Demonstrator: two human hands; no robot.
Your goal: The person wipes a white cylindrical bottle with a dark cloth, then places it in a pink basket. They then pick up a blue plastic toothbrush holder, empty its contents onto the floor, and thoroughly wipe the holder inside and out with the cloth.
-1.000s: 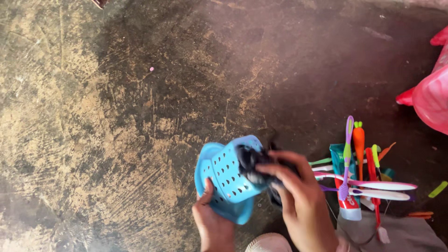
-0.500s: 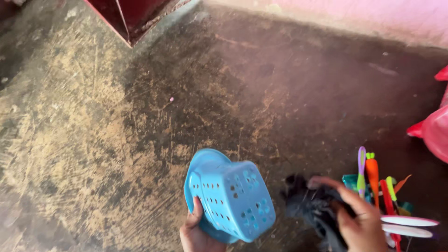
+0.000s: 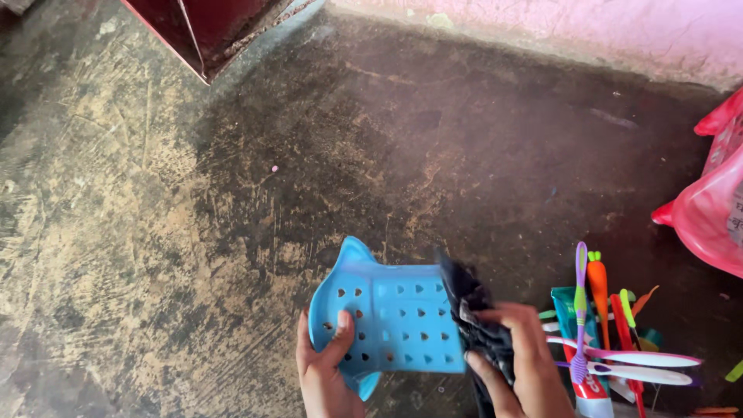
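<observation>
- Blue plastic basket with small cut-out holes sits low in the frame, centre, tipped on its side above a stained concrete floor.
- Left hand grips its flared rim, thumb on the outside wall.
- Right hand has its fingers closed around a dark cloth pressed to the basket's end.
- Wiping well likely needs a steady left grip and cloth worked into each hole.
- Lower right: toothbrushes and a toothpaste tube crowd close beside the right hand; a pink bag lies at the right edge.
</observation>
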